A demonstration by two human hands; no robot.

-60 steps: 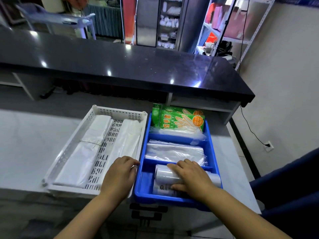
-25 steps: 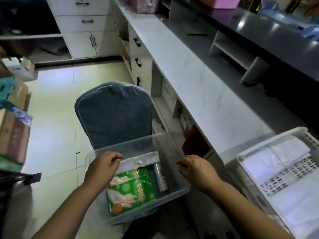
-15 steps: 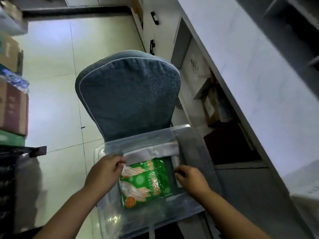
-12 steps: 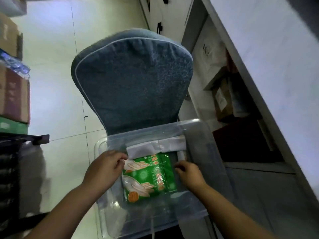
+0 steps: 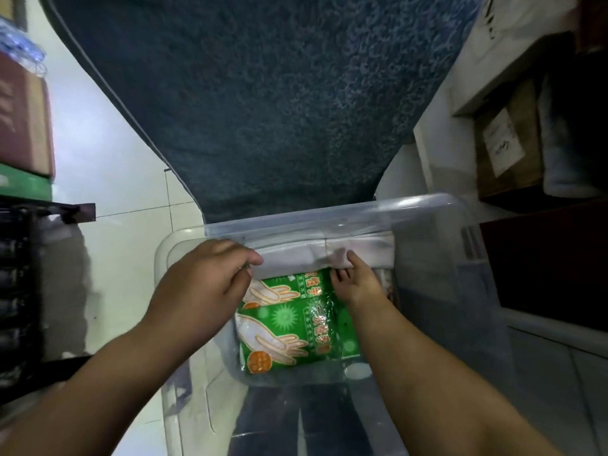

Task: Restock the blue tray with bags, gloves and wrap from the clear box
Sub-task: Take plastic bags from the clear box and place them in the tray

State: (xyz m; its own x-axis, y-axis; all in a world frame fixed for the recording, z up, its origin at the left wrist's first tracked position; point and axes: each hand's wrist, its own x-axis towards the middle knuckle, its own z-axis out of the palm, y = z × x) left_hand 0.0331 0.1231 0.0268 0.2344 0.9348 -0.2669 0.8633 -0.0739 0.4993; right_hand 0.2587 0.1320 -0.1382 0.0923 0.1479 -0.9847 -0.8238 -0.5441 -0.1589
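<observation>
Clear box [image 5: 427, 218] sits low against blue upholstered chair back [image 5: 263, 93], pale tiled floor [image 5: 125, 179] on left, cardboard cartons [image 5: 506, 143] in shelf on right, stacked boxes [image 5: 23, 126] far left. Inside box: white folded bag pack [image 5: 358, 251] along far wall, green glove packs [image 5: 296, 324] in front of it. Left hand [image 5: 204, 287] curled, thumb and fingers pinching left end of bag pack. Right hand [image 5: 358, 284] reaches in, fingertips closed on pack's lower edge.
</observation>
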